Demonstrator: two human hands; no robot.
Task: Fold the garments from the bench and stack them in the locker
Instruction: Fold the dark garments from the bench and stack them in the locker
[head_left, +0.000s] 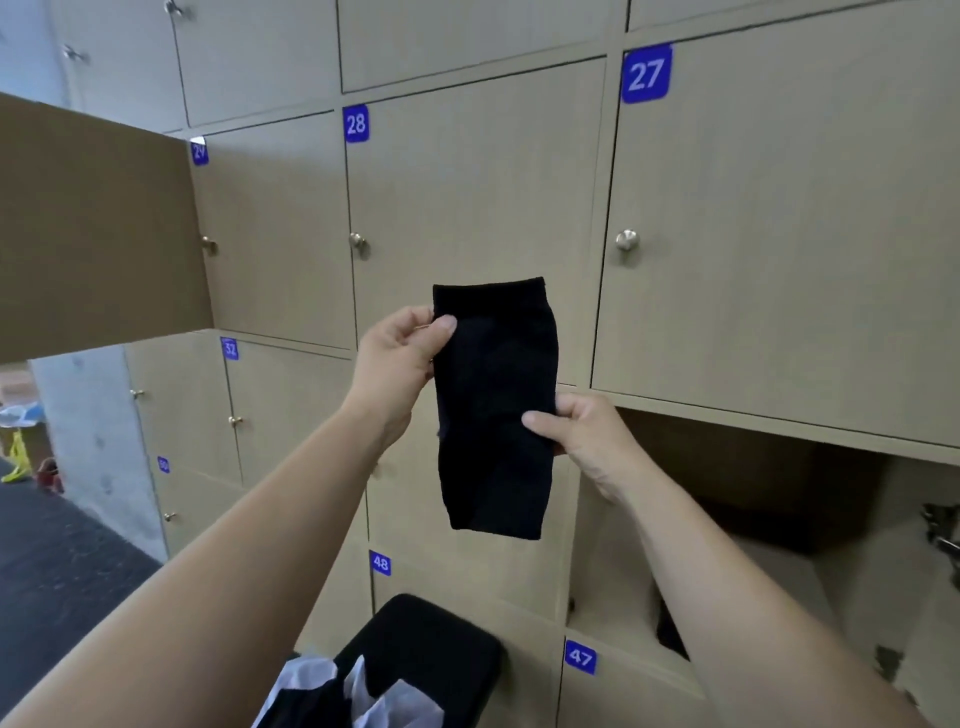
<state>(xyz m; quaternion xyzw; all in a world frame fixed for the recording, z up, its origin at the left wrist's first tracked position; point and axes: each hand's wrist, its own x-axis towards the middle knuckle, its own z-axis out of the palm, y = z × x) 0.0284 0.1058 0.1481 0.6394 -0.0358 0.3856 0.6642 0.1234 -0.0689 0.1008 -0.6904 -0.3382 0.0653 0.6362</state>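
Observation:
A small black garment (493, 405), folded into a narrow strip, hangs upright in front of the locker wall. My left hand (400, 364) pinches its upper left edge between thumb and fingers. My right hand (582, 436) grips its right side lower down, thumb across the front. An open locker (753, 519) lies just right of and below my right hand, with something dark low inside it. At the bottom, a black padded bench (441, 654) carries black and white garments (343, 696).
Beige numbered locker doors with round knobs (627, 240) fill the wall. One door (93, 223) stands swung open at upper left. A hinge (940, 535) shows inside the open locker at the right. Dark floor and a concrete pillar (93, 441) are at the left.

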